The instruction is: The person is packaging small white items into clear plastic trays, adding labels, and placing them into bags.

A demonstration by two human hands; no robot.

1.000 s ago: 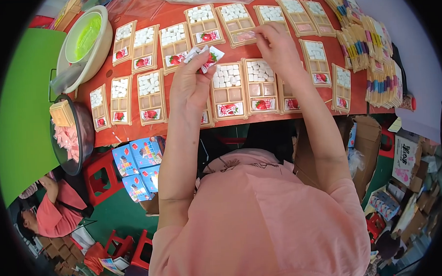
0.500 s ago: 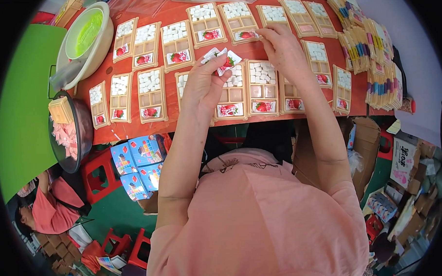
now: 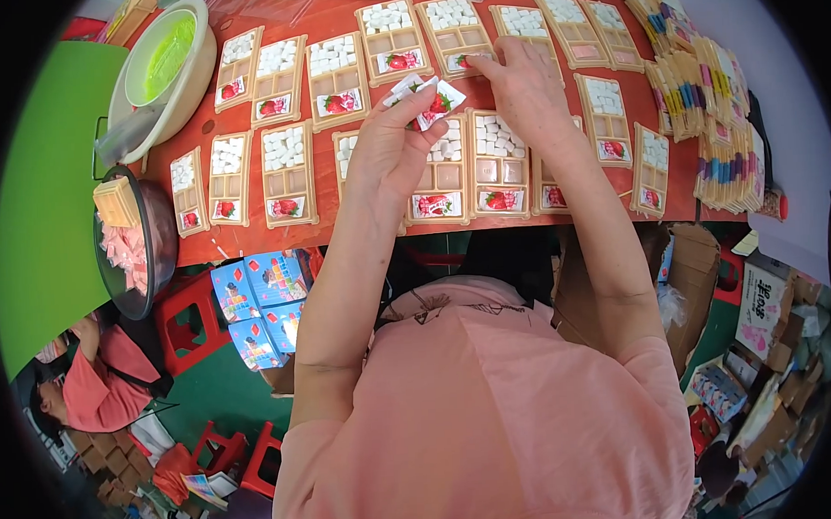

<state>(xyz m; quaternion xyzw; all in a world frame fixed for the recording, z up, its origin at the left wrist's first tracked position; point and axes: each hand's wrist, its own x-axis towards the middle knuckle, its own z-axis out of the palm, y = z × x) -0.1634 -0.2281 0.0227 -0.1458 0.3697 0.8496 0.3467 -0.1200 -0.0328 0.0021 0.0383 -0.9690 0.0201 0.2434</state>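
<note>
My left hand point(image 3: 397, 137) pinches a small fan of white sachets point(image 3: 442, 103) with red strawberry prints, held above the middle of the table. My right hand point(image 3: 529, 95) is over the back row of trays, thumb and fingers apart. Its thumb tip overlaps a strawberry sachet point(image 3: 462, 63) lying in the front compartment of a beige tray point(image 3: 447, 41). The fingers extend over the neighbouring tray point(image 3: 523, 22) and hide its front part. Beige divided trays with white marshmallow-like pieces point(image 3: 333, 55) stand in rows, many with a strawberry sachet in front.
Stacked bundles of beige trays point(image 3: 728, 157) stand at the right of the red table point(image 3: 191, 135). At left are a white basin point(image 3: 203, 61) with a green-lined bowl and a dark bowl point(image 3: 163, 241) of pink packets. Blue printed boxes point(image 3: 261, 297) sit below the table edge.
My right hand has shifted slightly, its thumb and fingers spreading farther over the back trays. The left hand still holds the sachets, tilted slightly differently. The whole view has shifted a little.
</note>
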